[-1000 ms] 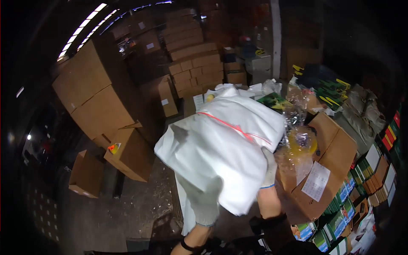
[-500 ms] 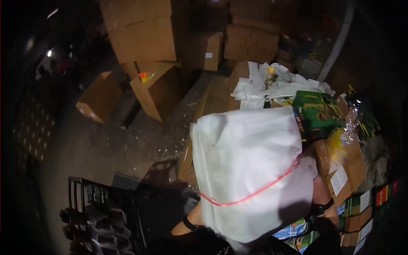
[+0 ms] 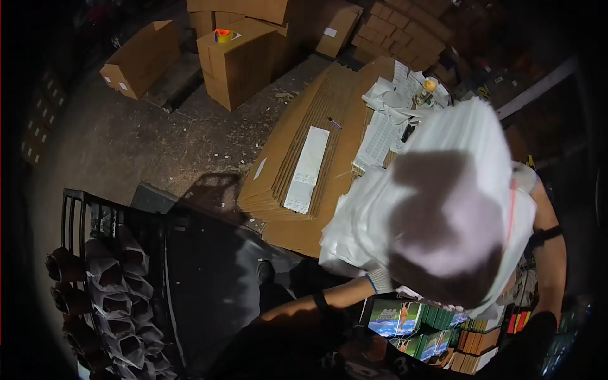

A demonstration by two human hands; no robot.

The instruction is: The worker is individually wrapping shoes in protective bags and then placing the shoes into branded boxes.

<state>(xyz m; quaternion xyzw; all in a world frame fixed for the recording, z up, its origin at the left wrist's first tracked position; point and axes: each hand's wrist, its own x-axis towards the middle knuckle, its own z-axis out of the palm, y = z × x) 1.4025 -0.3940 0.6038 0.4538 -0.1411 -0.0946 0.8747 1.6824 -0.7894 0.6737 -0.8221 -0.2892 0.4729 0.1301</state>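
Sacking of white woven plastic, a large bag [image 3: 443, 209] edged with a red cord, is held up close under the camera at the right, evidently lifted from beneath. The left hand [image 3: 373, 278] is closed on its lower near edge; the right hand is hidden behind the bag, so its grip cannot be told. Beyond, a stack of flattened brown cardboard [image 3: 304, 145] carries white paper sheets [image 3: 383, 136]. Green-covered books [image 3: 405, 320] are stacked below.

Gritty concrete floor [image 3: 158, 145], debris scattered. On it: closed cardboard boxes [image 3: 190, 54], stack of flattened cardboard [image 3: 310, 139] topped with loose paper sheets [image 3: 386, 120], black crate of rolls [image 3: 107, 278] lower left.
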